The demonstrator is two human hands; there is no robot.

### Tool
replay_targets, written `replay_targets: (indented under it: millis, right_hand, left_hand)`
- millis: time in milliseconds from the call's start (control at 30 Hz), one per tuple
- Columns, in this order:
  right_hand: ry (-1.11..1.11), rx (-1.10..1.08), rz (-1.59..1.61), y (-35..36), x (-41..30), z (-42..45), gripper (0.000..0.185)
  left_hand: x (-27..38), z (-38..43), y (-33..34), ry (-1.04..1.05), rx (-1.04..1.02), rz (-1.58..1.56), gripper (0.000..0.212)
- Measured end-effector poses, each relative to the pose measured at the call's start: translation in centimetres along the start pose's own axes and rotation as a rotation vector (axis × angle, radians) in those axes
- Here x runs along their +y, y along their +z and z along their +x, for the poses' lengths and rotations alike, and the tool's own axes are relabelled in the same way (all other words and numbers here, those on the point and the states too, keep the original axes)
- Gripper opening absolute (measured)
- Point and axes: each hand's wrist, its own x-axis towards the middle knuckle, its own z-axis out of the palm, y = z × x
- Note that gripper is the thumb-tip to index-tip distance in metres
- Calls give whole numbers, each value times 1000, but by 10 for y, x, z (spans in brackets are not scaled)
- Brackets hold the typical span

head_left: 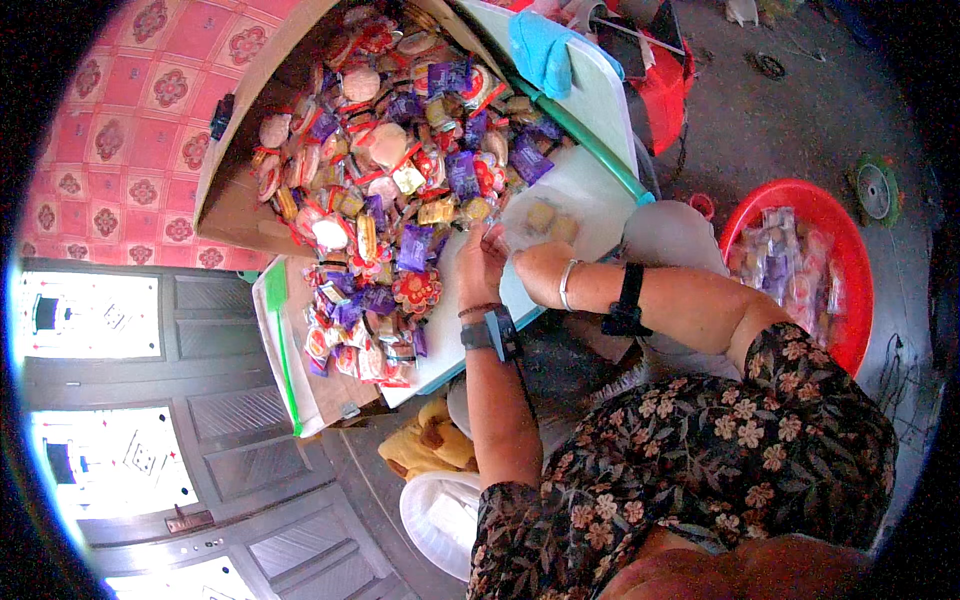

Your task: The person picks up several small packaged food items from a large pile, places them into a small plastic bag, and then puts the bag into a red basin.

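In front of me a heap of individually wrapped snacks (390,142) spills from a tipped cardboard box (247,202) onto a white tabletop (442,345). My left hand (480,262) is at the heap's near edge, by purple and yellow packets. Its fingers are blurred, and I cannot tell whether they grip anything. Right beside it is my right hand (541,274), curled with its back towards me, hiding whatever its fingers may hold. Just beyond it lie round yellowish pieces (551,221) under what looks like clear plastic. A red flower-patterned packet (417,291) rests left of my left hand.
A red plastic basin (859,300) of filled clear bags stands at the right. A green pole (585,139) and a light blue cloth (544,52) lie along the table's far right. A bright green fly swatter (277,300) lies left; a white tub (435,517) stands below.
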Motion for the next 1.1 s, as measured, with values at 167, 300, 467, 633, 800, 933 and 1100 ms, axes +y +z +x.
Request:
replay_targets:
  millis: [167,300,467,633,800,933,1100]
  right_hand:
    - [-5,-11,-27,-2,-1,-2,15]
    - [-20,16,-3,1,-4,-3,17]
    - [-15,7,11,3,-2,-3,17]
    - [-32,-20,-20,-3,-8,-5,16]
    - [-4,15,-4,6,-3,-2,17]
    - [-5,-1,-2,5,-3,-3,16]
    - [-24,-5,11,1,-6,-7,17]
  left_hand:
    - [-5,2,-11,107,-55,56,24]
    - [-11,-20,-33,746,-8,1084,16]
    - [0,-78,-23,859,31,1470,15]
    - [-25,-77,-58,649,-8,574,14]
    - [-30,-100,-61,753,73,790,17]
    - [-27,-108,-51,612,83,601,15]
    - [-26,-105,-38,440,109,381,14]
